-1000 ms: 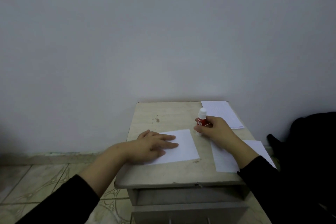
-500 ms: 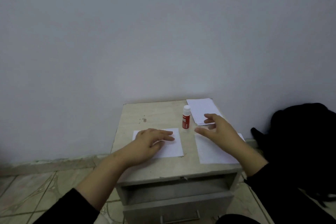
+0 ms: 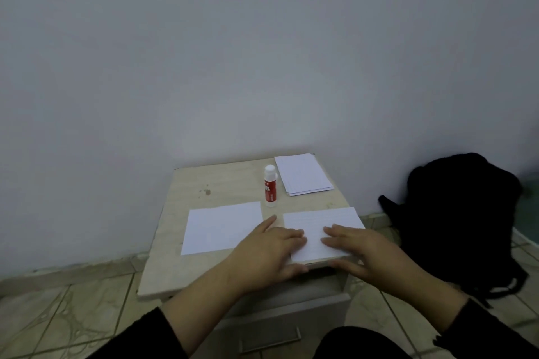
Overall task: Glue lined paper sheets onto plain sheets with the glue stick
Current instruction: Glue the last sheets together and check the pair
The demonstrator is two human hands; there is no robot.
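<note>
The white sheet with faint ruled lines [image 3: 319, 230] lies flat at the near right corner of the small beige wooden table [image 3: 221, 183], its near edge flush with the table's front. Both hands rest on it. The left hand [image 3: 268, 251] lies palm down with fingers straight on the sheet's left part, its thumb at the table's front edge. The right hand [image 3: 355, 248] lies likewise on the sheet's near middle, fingers extended leftward, thumb along the front edge. Neither grip is closed round anything; both are flat and pressing. Judged from this posture, the sheet is being smoothed or squared, either to seat it on a layer beneath or to ready it for lifting; whether a plain sheet lies under it cannot be told.

A second white sheet of plain paper [image 3: 223, 227] lies flat to the left, apart from the first, untouched. The red glue stick with a white cap [image 3: 270, 186] stands upright just beyond the gap between the two sheets, capped and unheld. A stack of white sheets [image 3: 302, 174] sits at the far right corner. A black bag [image 3: 460, 218] rests on the tiled floor to the right of the table.
</note>
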